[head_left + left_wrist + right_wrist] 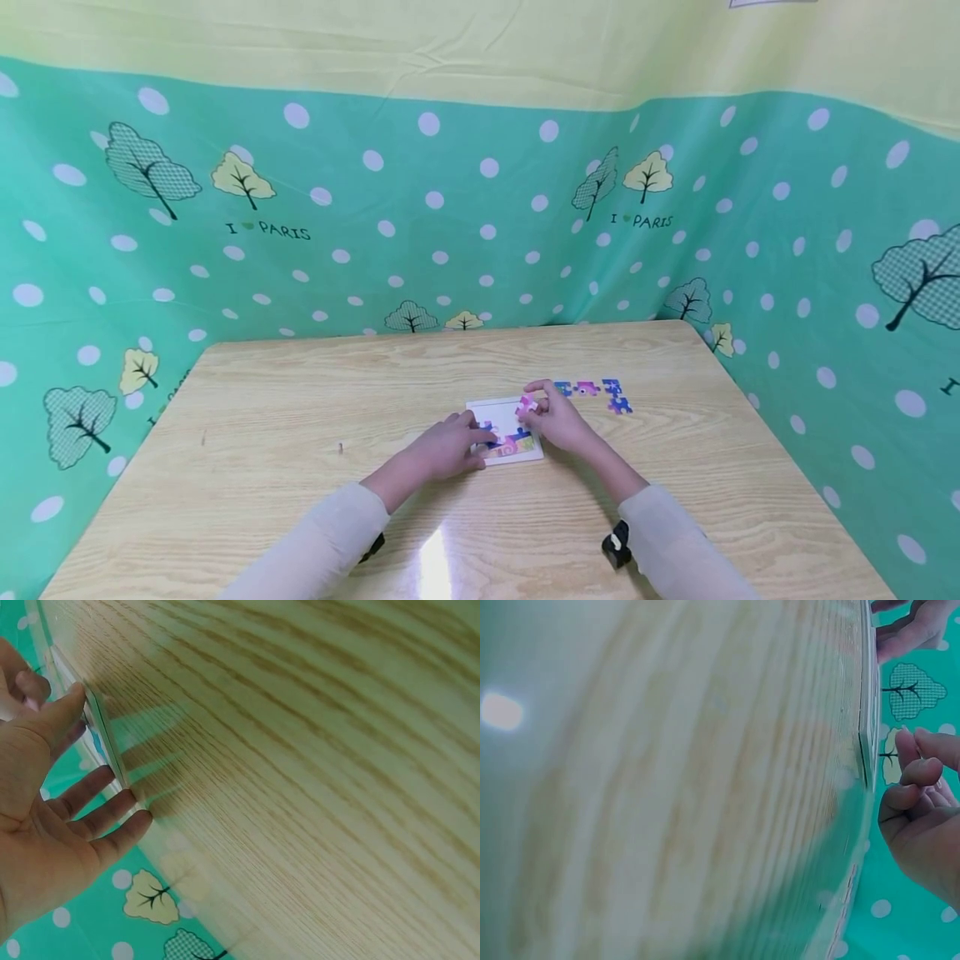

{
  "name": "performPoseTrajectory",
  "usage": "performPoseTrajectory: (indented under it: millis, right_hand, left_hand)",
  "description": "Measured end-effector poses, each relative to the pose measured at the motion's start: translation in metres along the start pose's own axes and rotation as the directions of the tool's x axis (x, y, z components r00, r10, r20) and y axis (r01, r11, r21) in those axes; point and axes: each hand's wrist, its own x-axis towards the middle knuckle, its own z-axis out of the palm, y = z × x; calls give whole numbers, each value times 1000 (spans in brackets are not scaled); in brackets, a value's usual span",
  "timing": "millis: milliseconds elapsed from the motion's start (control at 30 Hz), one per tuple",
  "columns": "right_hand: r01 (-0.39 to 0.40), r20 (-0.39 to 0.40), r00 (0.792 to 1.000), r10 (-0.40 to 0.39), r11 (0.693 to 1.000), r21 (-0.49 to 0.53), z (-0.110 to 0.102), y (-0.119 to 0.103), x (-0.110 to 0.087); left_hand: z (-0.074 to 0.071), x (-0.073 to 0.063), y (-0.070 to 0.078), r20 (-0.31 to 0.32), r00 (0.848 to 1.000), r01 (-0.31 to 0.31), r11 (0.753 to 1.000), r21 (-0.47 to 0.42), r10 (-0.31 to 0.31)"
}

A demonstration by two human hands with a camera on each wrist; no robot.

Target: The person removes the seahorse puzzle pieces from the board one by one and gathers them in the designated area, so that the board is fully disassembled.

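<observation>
A white puzzle tray (517, 459) lies flat on the table, its lower part filled with joined pink, blue and yellow pieces (517, 446). Over the tray's left side, my left hand (446, 447) touches the frame and the pieces with mostly straight, spread fingers. In the left wrist view, the left hand (52, 832) rests its fingertips along the tray's edge. My right hand (564, 427) pinches a pink puzzle piece (527, 405) above the tray's upper right. From the right wrist view, the right hand (926, 817) has thumb and fingertips together; the piece is barely visible there.
Several loose puzzle pieces (587, 388) lie to the right of the tray, beyond the right hand. A tiny brownish object (341, 448) sits on the wooden table (262, 417) at left. Green dotted cloth (360, 208) hangs around the back and sides.
</observation>
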Motion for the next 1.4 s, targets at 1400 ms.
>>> performPoseTrajectory:
  millis: [1400]
  right_hand:
    - [40,-44,998,-46,989,-140,-28,16,-8]
  left_hand:
    - [3,-1,-2,-21,1000,-20,1000,18,21]
